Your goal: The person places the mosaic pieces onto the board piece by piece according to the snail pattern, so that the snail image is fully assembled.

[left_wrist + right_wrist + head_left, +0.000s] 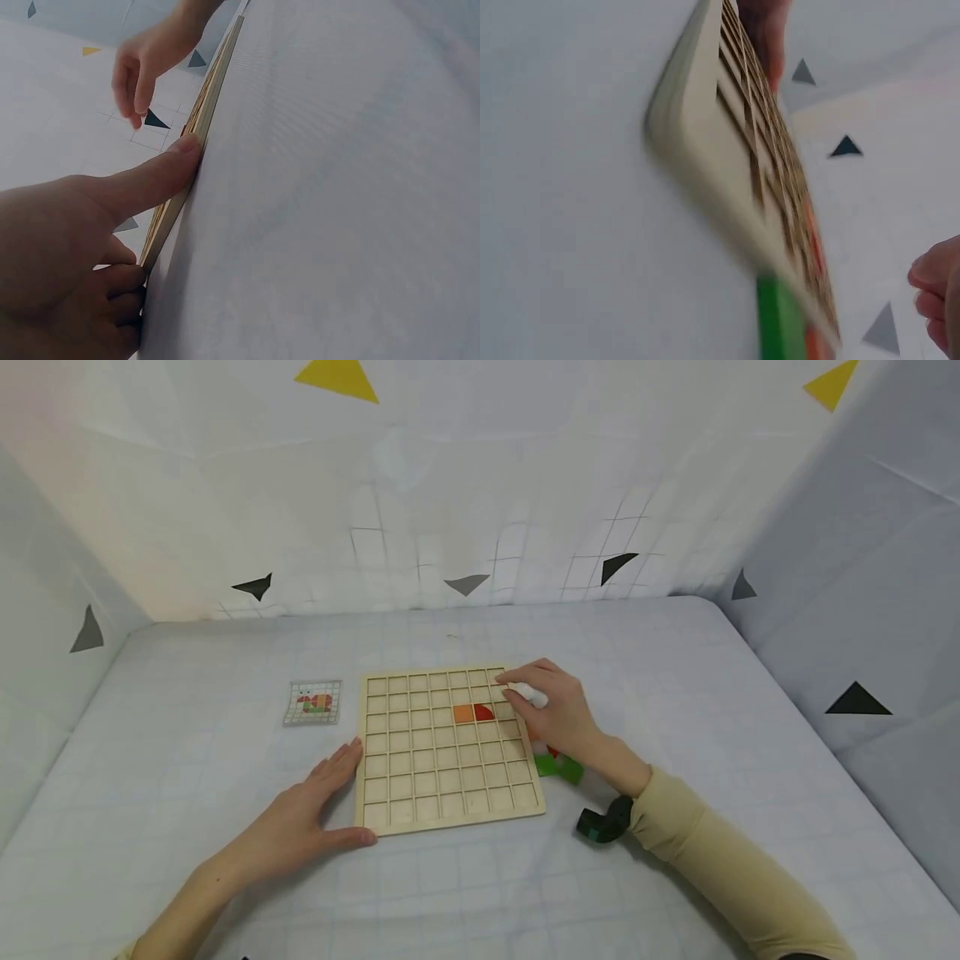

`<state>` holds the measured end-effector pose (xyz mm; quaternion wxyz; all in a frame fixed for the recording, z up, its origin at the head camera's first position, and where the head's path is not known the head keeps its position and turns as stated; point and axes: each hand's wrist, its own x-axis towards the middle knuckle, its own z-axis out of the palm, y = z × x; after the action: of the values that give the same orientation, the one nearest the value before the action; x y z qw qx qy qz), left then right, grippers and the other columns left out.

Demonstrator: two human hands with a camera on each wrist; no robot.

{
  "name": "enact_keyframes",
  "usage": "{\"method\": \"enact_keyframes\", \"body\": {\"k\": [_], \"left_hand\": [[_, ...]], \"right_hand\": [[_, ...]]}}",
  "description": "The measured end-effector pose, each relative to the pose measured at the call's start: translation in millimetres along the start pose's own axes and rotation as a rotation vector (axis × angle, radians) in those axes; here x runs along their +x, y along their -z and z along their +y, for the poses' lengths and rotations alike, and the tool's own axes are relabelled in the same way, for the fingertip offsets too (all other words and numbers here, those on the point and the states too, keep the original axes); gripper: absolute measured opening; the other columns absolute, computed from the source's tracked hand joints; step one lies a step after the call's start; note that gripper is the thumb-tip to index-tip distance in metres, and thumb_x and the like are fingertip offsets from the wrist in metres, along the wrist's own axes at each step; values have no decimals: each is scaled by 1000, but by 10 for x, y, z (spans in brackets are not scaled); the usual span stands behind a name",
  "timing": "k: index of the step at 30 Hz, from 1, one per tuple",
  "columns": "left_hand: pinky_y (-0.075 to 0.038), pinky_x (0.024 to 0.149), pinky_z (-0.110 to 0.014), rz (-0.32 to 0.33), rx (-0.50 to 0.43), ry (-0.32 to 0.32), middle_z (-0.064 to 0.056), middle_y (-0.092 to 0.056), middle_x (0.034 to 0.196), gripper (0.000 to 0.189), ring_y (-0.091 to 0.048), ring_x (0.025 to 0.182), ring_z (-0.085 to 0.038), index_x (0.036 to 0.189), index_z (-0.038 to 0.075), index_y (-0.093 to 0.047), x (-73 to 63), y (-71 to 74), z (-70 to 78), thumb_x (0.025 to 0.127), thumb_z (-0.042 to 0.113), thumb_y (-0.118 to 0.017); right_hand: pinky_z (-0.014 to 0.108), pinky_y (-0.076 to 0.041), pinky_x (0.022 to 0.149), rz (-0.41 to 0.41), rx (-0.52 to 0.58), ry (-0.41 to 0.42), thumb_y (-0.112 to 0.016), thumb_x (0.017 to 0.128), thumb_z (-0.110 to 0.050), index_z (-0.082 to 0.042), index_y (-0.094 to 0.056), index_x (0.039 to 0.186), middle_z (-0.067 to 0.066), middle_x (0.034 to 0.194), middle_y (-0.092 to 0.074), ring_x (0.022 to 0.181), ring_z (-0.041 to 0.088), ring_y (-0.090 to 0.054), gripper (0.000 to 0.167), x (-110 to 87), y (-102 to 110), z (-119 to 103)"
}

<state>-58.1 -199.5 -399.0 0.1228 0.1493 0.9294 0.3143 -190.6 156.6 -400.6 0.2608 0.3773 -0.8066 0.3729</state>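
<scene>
A pale wooden grid board point(420, 768) lies on the table. An orange square point(463, 714) and a red quarter-round piece point(483, 712) sit side by side in its cells. My left hand point(303, 818) touches the board's near left corner, fingers along the left edge and thumb at the front edge. Over the far right edge hovers my right hand point(555, 706), thumb and index finger apart; no piece shows between them. A small white thing point(534, 695) is partly hidden by it. Green pieces point(570, 770) lie beside the board, with orange and red ones partly covered.
Left of the board lies a small gridded card point(312, 702) with a red, orange and green picture. A black wrist device point(603, 822) hangs at my right cuff. A white sheet wall point(420, 485) stands behind the table.
</scene>
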Motion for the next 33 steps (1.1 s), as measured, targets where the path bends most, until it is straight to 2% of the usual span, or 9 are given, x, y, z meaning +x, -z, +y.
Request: {"method": "enact_keyframes", "body": {"k": [5,9,15,23,28,33], "left_hand": [[-24,115,-67,-6,2,10,-5,-18,167,114,-21,150,-43,162,23,-16,19,-7,1,74,67,-75],[-24,115,-67,-8,7,11,-6,-18,167,115,-22,150,-44,162,23,-15,29,-13,-7,74,69,-74],[-25,114,-68,2,6,-2,-7,-19,167,114,-23,149,-45,162,23,-16,21,-7,-2,74,69,-73],[-26,113,-69,3,11,2,-5,-20,167,114,-23,149,-44,162,23,-16,6,11,-4,75,67,-75],[-25,113,-68,-3,6,6,-5,-19,167,114,-23,149,-44,162,24,-16,8,10,-7,74,68,-74],[-26,113,-69,0,13,7,-6,-20,167,114,-24,149,-44,162,24,-16,7,12,0,74,71,-72]], "right_hand": [[42,-55,76,-22,1,-217,-75,87,-2,-8,-76,107,4,98,-75,93,20,-65,21,-208,326,192],[39,-53,77,-56,-15,-308,-76,87,-4,-10,-77,107,2,94,-74,90,19,-64,20,-368,505,250],[29,-52,73,-98,-13,-329,-81,83,-6,-10,-77,104,0,93,-74,86,15,-62,22,-546,552,296],[23,-51,76,-77,-18,-258,-84,79,-6,-10,-77,100,0,91,-74,87,15,-63,23,-618,496,358],[24,-48,75,-151,-68,-240,-85,79,-11,-11,-75,103,1,92,-71,89,17,-57,27,-622,473,349],[26,-48,74,-177,-85,-277,-85,80,-14,-13,-75,106,-2,93,-70,91,15,-55,29,-597,456,312]]}}
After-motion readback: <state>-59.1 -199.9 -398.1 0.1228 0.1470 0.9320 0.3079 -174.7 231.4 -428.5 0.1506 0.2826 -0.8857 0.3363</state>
